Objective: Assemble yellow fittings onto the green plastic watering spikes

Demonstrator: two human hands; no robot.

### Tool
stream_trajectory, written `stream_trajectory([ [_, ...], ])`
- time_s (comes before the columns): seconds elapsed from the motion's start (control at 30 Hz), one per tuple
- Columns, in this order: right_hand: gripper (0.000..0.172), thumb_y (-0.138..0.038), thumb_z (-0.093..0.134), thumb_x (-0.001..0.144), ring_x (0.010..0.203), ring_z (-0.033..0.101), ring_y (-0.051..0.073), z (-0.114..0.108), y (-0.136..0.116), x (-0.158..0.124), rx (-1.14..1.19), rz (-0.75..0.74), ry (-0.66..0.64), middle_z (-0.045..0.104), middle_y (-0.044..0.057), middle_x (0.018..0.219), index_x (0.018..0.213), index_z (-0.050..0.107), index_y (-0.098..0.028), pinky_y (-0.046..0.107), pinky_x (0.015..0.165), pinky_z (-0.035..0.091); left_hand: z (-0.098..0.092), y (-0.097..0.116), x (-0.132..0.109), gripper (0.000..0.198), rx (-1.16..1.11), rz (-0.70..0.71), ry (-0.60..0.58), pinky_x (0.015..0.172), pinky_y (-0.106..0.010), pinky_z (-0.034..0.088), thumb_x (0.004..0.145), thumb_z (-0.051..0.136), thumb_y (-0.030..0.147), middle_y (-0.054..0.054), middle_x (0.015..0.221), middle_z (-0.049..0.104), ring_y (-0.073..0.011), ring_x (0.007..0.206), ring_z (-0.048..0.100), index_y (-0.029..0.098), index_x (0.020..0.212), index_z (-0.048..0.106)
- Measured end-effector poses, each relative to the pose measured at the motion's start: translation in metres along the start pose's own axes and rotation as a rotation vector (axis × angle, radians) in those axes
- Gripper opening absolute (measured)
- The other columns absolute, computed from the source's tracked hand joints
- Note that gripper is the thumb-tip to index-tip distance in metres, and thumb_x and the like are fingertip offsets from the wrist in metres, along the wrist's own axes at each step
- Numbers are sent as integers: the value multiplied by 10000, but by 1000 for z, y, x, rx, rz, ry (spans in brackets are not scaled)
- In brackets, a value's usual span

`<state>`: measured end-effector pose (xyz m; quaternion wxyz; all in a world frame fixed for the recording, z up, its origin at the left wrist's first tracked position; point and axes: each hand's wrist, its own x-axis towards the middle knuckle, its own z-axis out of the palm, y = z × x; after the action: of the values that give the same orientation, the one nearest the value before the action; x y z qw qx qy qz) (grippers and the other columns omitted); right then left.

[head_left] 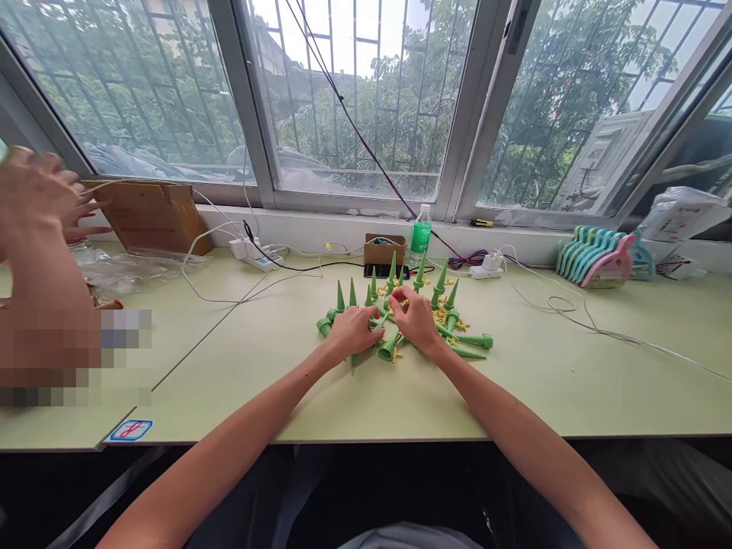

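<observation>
Green cone-shaped plastic spikes (439, 288) with ribbed caps, several upright and others lying down, form a cluster in the middle of the table. Small yellow plastic pieces (441, 314) are scattered among them. My left hand (355, 332) is at the cluster's left front, its fingers closed round a slim green spike (382, 322). Close beside it on the right, my right hand (416, 319) has thumb and fingertips pinched together. What those fingertips hold is too small to make out. A spike with its open end (387, 352) facing me lies just below and between the hands.
Behind the cluster are a small cardboard box (384, 249), a dark phone (374, 271) and a green-labelled bottle (422, 230). Power strips (264, 261) and cables run along the sill. Colourful hangers (598, 255) stand right. Another person's hands (40, 198) are at far left, near clear plastic bags (129, 268).
</observation>
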<state>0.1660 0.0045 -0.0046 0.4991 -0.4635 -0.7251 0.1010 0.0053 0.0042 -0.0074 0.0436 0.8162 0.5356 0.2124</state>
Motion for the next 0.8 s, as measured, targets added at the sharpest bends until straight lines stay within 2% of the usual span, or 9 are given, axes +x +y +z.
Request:
stream_trajectory([
  [0.13, 169, -304, 445, 897, 659, 597, 152, -1, -1, 0, 9, -2, -1, 653, 32, 789, 846, 561, -191, 251, 624, 439, -2, 2, -1, 169, -42, -25, 8, 530, -261, 336, 700, 601, 296, 9, 648, 668, -200, 654, 616, 242, 858, 631],
  [0.27, 179, -315, 446, 895, 648, 589, 145, -1, -2, 0, 21, 0, 4, 648, 35, 794, 847, 559, -185, 247, 610, 435, -8, 4, -1, 193, -182, -71, 32, 571, -258, 382, 750, 571, 346, 10, 633, 666, -181, 630, 615, 224, 892, 616],
  [0.53, 205, -330, 429, 911, 608, 550, 127, -2, -8, 0, 98, -21, 7, 622, 28, 766, 839, 553, -183, 229, 576, 419, -12, 3, 4, 286, -410, -179, 258, 636, -262, 434, 811, 527, 407, -24, 773, 690, -158, 648, 613, 189, 976, 611],
  [0.8, 251, -335, 409, 924, 519, 453, 101, -1, -8, -1, 77, -21, -25, 545, -1, 668, 761, 520, -181, 221, 534, 362, -11, 3, 5, 304, -522, -202, 332, 595, -254, 443, 806, 542, 416, -35, 758, 677, -139, 596, 579, 171, 964, 633],
])
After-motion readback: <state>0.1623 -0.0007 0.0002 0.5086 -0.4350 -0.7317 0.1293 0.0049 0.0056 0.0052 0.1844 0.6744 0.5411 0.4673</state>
